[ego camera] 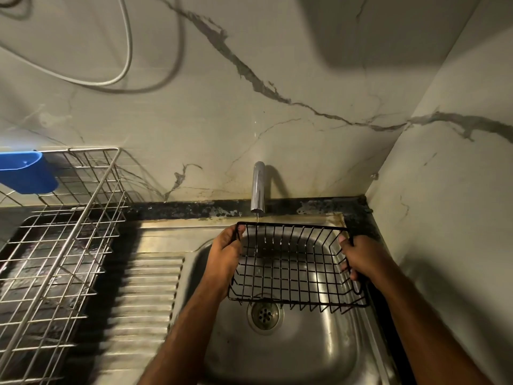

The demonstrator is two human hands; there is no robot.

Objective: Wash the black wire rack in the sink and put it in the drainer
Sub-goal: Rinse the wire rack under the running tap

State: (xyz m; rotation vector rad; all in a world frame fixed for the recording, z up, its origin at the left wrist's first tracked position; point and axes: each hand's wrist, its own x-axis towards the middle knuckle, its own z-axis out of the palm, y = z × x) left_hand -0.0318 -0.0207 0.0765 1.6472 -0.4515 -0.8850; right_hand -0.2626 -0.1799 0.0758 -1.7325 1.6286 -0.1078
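Observed: the rack [294, 266] is held above the sink [305, 354], directly under the tap [258, 187]. A thin stream of water falls from the spout onto the rack's far rim, near its left corner. The rack does not touch the basin; the drain [265, 315] shows beneath its near edge.

Left hand [226, 255]: fingers curled round the rack's left side, the thumb lying near the far left corner. Right hand [361, 258]: fingers and thumb wrapped over the right side wires. Both hands carry the rack between them; neither is free.

Drainer [63, 232]: a steel wire basket on the counter well to the left of the sink, beyond the ribbed draining board [147, 295]. A blue tub [26, 172] hangs at its far rim.

Assessment of handling: the rack appears light and rigid, being open wire, so it should turn and tilt under the stream without flexing. Wet coated wire is likely to be slippery, and the thin wires give little to bear on. The side rims, where both hands now grip, seem the soundest hold. Rinsing appears under way; transfer to the drainer is not yet done. The rack will likely drip when carried across.
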